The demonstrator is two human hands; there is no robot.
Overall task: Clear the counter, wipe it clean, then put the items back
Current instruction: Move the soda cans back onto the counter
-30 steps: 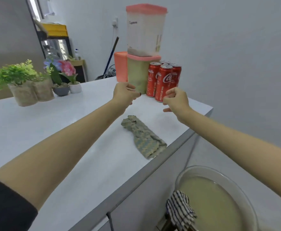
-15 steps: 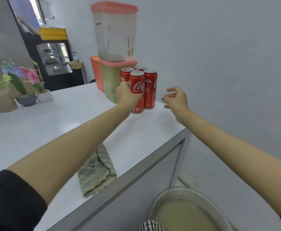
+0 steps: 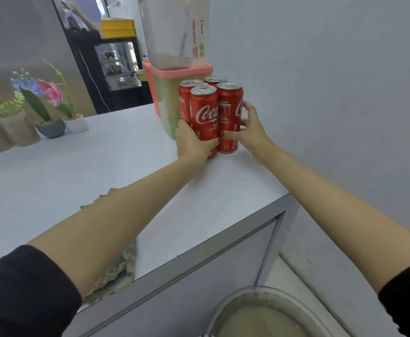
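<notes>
Several red cola cans (image 3: 205, 110) stand in a tight cluster at the far right corner of the white counter (image 3: 82, 171). My left hand (image 3: 191, 142) grips the cluster low on its left side, thumb across the front can. My right hand (image 3: 250, 127) wraps the right side of the cluster, thumb on the front of the right can. Behind the cans stand two stacked plastic containers with pink lids, a clear upper one (image 3: 177, 32) on a green lower one (image 3: 167, 103). A green knitted cloth (image 3: 116, 268) lies on the counter near its front edge, mostly hidden under my left forearm.
Potted artificial plants (image 3: 50, 110) line the counter's far left. A metal basin of cloudy water (image 3: 264, 314) sits on the floor below the counter's front edge. The wall runs close along the right. A dark display cabinet (image 3: 116, 69) stands beyond the counter.
Both hands reached forward and closed on the can cluster: the left first, then the right, which hung open in the air half a second ago. My view has moved closer and to the right.
</notes>
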